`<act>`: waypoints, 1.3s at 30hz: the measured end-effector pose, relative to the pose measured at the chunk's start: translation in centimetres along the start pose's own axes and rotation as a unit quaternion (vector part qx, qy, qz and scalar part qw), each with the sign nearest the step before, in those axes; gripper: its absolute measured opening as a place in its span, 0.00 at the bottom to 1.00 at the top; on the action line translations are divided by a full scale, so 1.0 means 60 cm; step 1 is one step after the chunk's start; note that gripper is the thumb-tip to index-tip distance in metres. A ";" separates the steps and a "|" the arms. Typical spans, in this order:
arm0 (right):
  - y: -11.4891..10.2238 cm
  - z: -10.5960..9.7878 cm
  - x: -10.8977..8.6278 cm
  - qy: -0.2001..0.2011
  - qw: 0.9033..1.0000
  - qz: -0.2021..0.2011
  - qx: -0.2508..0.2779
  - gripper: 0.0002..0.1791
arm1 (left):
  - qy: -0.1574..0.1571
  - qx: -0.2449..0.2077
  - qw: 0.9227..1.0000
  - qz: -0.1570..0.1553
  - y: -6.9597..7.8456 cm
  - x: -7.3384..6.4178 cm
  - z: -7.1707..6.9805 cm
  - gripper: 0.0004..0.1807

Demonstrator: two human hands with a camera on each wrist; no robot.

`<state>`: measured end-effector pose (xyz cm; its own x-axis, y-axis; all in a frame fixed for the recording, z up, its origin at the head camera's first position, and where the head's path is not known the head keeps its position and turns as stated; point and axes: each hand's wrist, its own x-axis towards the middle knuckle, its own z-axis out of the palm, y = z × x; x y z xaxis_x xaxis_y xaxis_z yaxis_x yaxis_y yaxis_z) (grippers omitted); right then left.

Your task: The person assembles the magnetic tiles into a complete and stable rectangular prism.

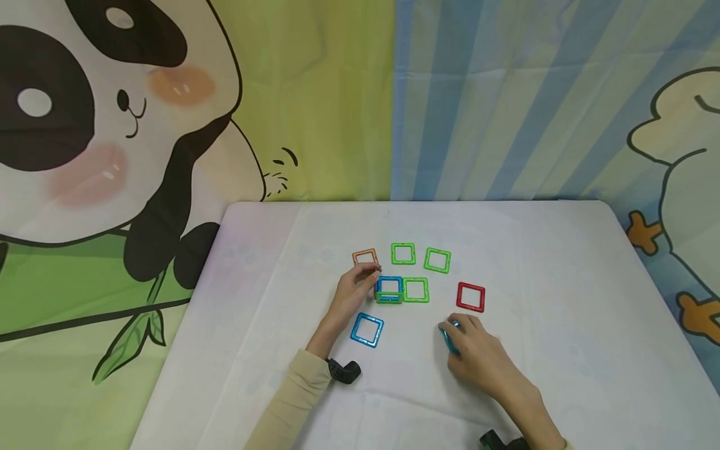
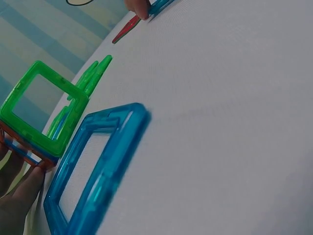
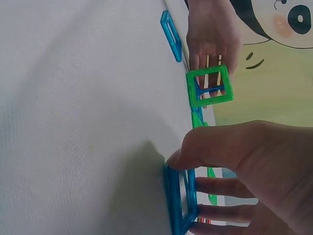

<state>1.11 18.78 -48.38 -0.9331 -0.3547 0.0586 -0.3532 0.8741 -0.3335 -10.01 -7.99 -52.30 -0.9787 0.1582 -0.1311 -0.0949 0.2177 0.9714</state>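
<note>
My left hand (image 1: 351,292) pinches an orange magnetic tile at the left side of a small build. In the left wrist view that orange tile (image 2: 46,159) meets an upright green tile (image 2: 66,134). From the head view, the build's blue tile (image 1: 389,279) shows behind the green front, with a flat green tile (image 1: 416,300) adjoining on the right. My right hand (image 1: 478,350) grips a blue magnetic tile (image 3: 173,200) on edge, thumb on one side and fingers on the other. A red tile (image 1: 471,308) lies just beyond that hand.
A loose blue tile (image 1: 354,328) lies in front of the build. Two green tiles (image 1: 403,262) (image 1: 437,269) lie behind it, and an orange tile (image 1: 364,252) is partly covered by my left hand. A printed curtain (image 1: 337,125) hangs behind the white table (image 1: 270,312).
</note>
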 end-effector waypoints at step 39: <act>0.006 0.012 0.026 0.068 0.992 0.054 0.093 0.26 | 0.000 -0.001 1.000 -0.006 0.001 -0.001 -0.001 0.19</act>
<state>-0.41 18.28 -49.08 -0.9697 -0.2034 0.1353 -0.2442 0.8240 -0.5112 -9.95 -8.06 -52.24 -0.9774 0.1566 -0.1422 -0.1063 0.2173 0.9703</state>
